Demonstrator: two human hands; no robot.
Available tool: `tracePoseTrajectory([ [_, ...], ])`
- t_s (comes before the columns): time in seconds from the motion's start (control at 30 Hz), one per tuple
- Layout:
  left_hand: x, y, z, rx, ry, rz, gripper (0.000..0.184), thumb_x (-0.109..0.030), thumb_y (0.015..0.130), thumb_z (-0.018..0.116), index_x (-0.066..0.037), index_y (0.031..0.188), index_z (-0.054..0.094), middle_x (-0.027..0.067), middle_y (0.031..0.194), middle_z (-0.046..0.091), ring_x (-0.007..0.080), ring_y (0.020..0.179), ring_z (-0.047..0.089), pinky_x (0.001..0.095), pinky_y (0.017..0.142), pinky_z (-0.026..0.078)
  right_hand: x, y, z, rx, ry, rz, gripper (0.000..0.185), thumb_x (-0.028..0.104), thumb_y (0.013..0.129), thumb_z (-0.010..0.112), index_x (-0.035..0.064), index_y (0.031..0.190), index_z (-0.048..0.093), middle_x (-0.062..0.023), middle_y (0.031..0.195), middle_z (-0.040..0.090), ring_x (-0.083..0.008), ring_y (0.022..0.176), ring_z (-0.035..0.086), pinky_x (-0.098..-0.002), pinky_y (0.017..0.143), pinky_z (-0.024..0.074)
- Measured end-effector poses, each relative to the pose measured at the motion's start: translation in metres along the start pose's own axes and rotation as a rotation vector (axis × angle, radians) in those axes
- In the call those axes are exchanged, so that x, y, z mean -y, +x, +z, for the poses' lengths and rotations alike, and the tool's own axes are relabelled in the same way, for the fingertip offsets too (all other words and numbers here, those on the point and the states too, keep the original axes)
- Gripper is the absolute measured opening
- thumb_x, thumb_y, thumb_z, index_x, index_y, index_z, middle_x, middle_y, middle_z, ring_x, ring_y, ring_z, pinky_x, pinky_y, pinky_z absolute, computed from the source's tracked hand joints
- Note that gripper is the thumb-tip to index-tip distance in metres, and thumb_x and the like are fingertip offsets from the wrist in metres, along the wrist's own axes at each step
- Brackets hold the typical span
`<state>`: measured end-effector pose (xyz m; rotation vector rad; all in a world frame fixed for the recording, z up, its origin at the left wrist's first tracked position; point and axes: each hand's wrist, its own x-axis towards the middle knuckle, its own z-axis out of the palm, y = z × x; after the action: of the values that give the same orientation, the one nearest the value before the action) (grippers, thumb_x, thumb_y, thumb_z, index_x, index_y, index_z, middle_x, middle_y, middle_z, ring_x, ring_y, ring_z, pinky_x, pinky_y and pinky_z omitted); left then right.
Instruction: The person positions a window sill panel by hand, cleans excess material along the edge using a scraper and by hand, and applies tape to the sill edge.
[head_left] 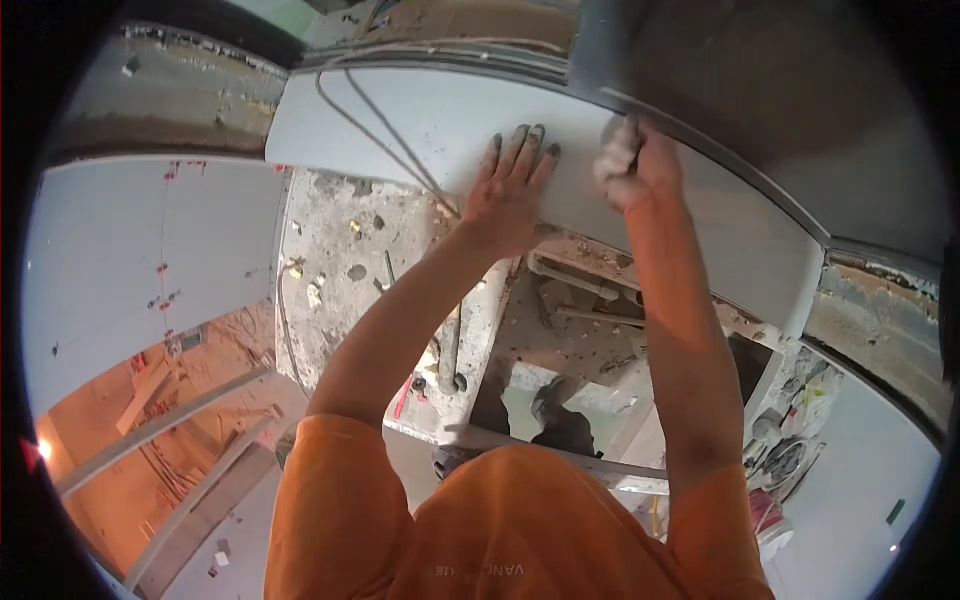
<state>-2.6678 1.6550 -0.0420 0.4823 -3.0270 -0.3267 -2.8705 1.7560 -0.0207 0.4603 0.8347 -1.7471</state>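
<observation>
A long white slab (390, 110) lies across the far side, along the foot of a dark panel. My left hand (512, 190) rests flat on it, fingers spread and dusty at the tips. Over the slab's right part, near the panel's edge, is my right hand (632, 165), closed in a fist and blurred by motion. No tool shows sticking out of that fist; I cannot tell whether it touches the slab. A thin cord (385, 135) loops over the slab left of my left hand.
Below the slab is a rough, debris-strewn ledge (340, 240) beside a framed opening containing pipes (575, 278). The dark panel (760, 110) rises at the far right. Metal rails (170, 425) stand at lower left; coiled cable (785, 460) lies at right.
</observation>
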Motion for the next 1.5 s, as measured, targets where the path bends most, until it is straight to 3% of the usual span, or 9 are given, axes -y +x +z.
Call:
tracePoseTrajectory([
  [0.1,0.003,0.005,0.0,0.003,0.045,0.001,0.099,-0.058,0.081,0.072,-0.005,0.155,0.034,0.022,0.164,0.024,0.0369,0.154,0.019,0.0542,0.126,0.011,-0.003,0.004,0.039,0.11,0.167,0.008,0.032,0.032,0.108,0.047,0.0154,0.082,0.055,0.0078,0.064,0.044,-0.0092,0.05,0.04,-0.0265,0.046,0.0335],
  [0.2,0.002,0.006,0.001,0.08,0.099,-0.007,0.101,-0.061,0.081,0.071,-0.005,0.156,0.033,0.0225,0.165,0.023,0.0371,0.154,0.018,0.0556,0.125,0.01,-0.035,0.028,0.006,-0.165,-0.057,-0.084,0.025,0.032,0.106,0.052,0.0143,0.089,0.058,0.0064,0.067,0.046,-0.0104,0.053,0.04,-0.0276,0.046,0.0329],
  [0.37,0.003,0.0,0.001,0.019,0.106,-0.02,0.092,-0.06,0.085,0.068,-0.008,0.155,0.039,0.0201,0.163,0.03,0.0352,0.153,0.023,0.0515,0.126,0.012,-0.027,0.028,-0.005,-0.108,-0.175,-0.042,0.025,0.034,0.105,0.054,0.0143,0.092,0.061,0.0061,0.07,0.051,-0.0108,0.054,0.046,-0.0281,0.047,0.033],
  [0.5,0.042,-0.032,0.005,-0.022,-0.05,0.171,0.064,-0.042,0.089,0.066,-0.01,0.143,0.055,0.0151,0.153,0.048,0.0312,0.144,0.041,0.0451,0.121,0.03,-0.025,0.008,-0.006,-0.208,-0.893,-0.157,0.027,0.034,0.103,0.057,0.0103,0.094,0.067,0.0007,0.075,0.061,-0.0184,0.061,0.059,-0.0324,0.052,0.0425],
  [0.6,0.059,-0.063,-0.005,-0.252,0.238,0.279,0.046,-0.023,0.08,0.068,-0.013,0.125,0.069,0.0045,0.129,0.067,0.0215,0.111,0.066,0.0358,0.083,0.06,-0.037,-0.021,-0.026,0.173,-2.003,-1.141,0.021,0.024,0.096,0.067,0.0053,0.103,0.07,-0.0058,0.094,0.071,-0.0253,0.081,0.067,-0.0361,0.069,0.0529],
  [0.7,0.059,-0.059,0.008,-0.396,0.131,0.274,0.035,-0.02,0.076,0.068,-0.013,0.109,0.074,0.0016,0.117,0.068,0.0177,0.104,0.066,0.031,0.071,0.059,-0.063,-0.062,-0.027,0.357,-2.411,-1.336,0.025,0.015,0.086,0.072,0.0027,0.108,0.072,-0.0082,0.115,0.07,-0.0301,0.106,0.064,-0.0408,0.091,0.0509],
  [0.87,0.06,-0.051,0.024,-0.529,0.016,0.301,0.014,-0.017,0.074,0.063,-0.012,0.085,0.07,-0.0025,0.098,0.065,0.0158,0.096,0.064,0.0288,0.063,0.057,-0.072,-0.047,-0.057,0.349,-2.377,-1.408,0.031,0.011,0.081,0.074,0.0038,0.111,0.073,-0.0067,0.128,0.066,-0.029,0.118,0.058,-0.0421,0.098,0.0471],
  [1.3,0.052,-0.039,0.017,-0.549,0.147,0.258,0.014,-0.017,0.079,0.066,-0.013,0.089,0.074,-0.0018,0.103,0.069,0.0128,0.103,0.065,0.0304,0.068,0.06,-0.074,-0.058,-0.049,0.327,-2.404,-1.448,0.033,0.01,0.081,0.074,0.0065,0.113,0.073,-0.0032,0.132,0.066,-0.028,0.116,0.06,-0.0416,0.097,0.0497],
  [1.5,0.046,-0.04,0.006,-0.093,0.219,0.224,0.012,-0.018,0.082,0.066,-0.015,0.085,0.077,0.0021,0.086,0.074,0.0161,0.083,0.072,0.0355,0.062,0.059,-0.074,-0.05,-0.057,0.296,-2.454,-1.43,0.03,0.009,0.08,0.074,0.0064,0.111,0.074,-0.0031,0.13,0.066,-0.0271,0.115,0.061,-0.0397,0.098,0.0504],
])
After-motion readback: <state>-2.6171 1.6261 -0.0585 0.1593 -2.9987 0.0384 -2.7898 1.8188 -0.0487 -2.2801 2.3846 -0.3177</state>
